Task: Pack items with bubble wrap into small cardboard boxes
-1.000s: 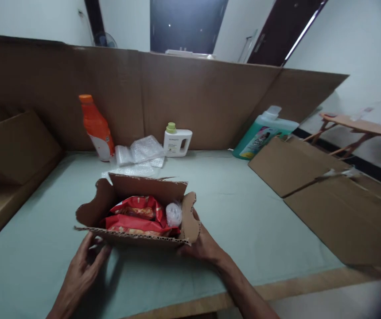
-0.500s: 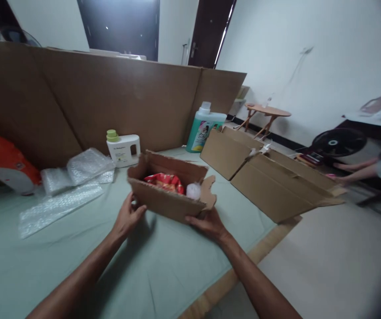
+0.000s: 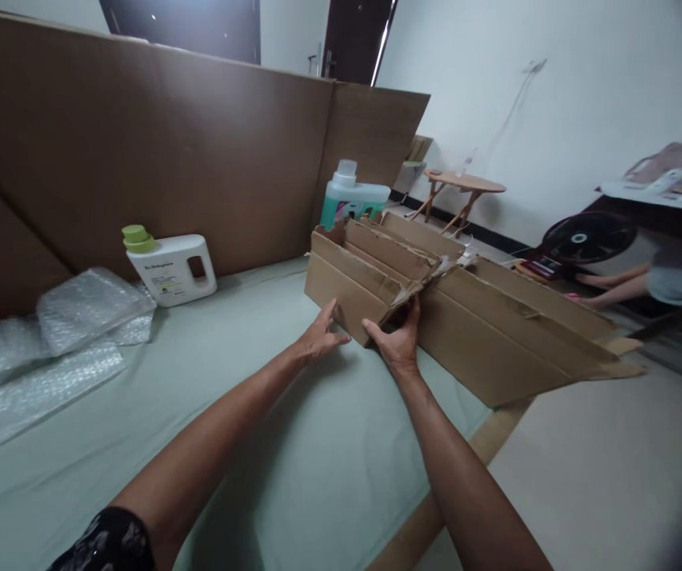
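A small open-topped cardboard box sits on the green sheet, up against a larger cardboard box at its right. My left hand lies along its lower front side, thumb and fingers stretched apart, with the fingertips at the board. The near right corner is gripped by my right hand, thumb on the front and fingers around the end. From this angle the box's contents are hidden. Behind it stands a bottle of teal liquid, its lower part covered by the box.
A white bottle with a green cap stands left of the box. Bubble wrap lies at far left. A tall cardboard panel closes off the back. Beyond the bed's edge are a wooden folding table, a black fan and another person's legs.
Both hands have moved the small box right and back, against the larger box. Its red contents have gone out of sight. My view has turned right, and my left hand has loosened into a flat touch.
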`<state>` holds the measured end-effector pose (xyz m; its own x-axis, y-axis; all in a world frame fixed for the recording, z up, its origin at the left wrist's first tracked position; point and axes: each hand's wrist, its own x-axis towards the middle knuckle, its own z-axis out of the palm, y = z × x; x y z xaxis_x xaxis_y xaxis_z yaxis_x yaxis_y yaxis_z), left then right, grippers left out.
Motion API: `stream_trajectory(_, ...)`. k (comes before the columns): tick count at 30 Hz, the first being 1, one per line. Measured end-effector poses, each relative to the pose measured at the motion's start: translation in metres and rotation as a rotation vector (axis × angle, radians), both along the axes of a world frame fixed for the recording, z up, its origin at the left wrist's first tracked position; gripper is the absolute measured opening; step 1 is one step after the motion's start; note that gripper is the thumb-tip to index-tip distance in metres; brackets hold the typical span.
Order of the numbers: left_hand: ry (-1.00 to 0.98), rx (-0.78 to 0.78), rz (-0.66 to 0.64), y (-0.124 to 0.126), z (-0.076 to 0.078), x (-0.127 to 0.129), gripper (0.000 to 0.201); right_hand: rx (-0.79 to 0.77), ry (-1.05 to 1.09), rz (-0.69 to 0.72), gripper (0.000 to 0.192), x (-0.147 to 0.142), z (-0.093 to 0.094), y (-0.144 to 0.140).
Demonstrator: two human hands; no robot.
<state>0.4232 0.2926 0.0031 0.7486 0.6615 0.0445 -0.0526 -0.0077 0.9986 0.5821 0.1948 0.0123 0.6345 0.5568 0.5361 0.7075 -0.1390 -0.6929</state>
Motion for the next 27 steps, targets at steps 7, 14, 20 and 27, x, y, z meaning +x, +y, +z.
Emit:
stream_trajectory(7, -0.049, 0.050, -0.007, 0.015, -0.012, 0.033, 0.111, 0.107, 0.010, -0.039, 0.118, 0.014, -0.015, 0.007)
stream_trajectory(14, -0.051, 0.090, 0.007, 0.017, -0.028, 0.038, 0.107, 0.124, -0.017, -0.044, 0.111, 0.016, -0.025, 0.008)
stream_trajectory(20, 0.000, 0.162, 0.016, 0.018, -0.027, 0.042, 0.104, 0.097, -0.033, -0.072, 0.107, 0.012, -0.028, 0.005)
stream_trajectory(27, 0.093, 0.323, 0.007, -0.016, -0.027, -0.006, 0.092, -0.283, -0.040, -0.141, 0.095, 0.011, -0.041, -0.010)
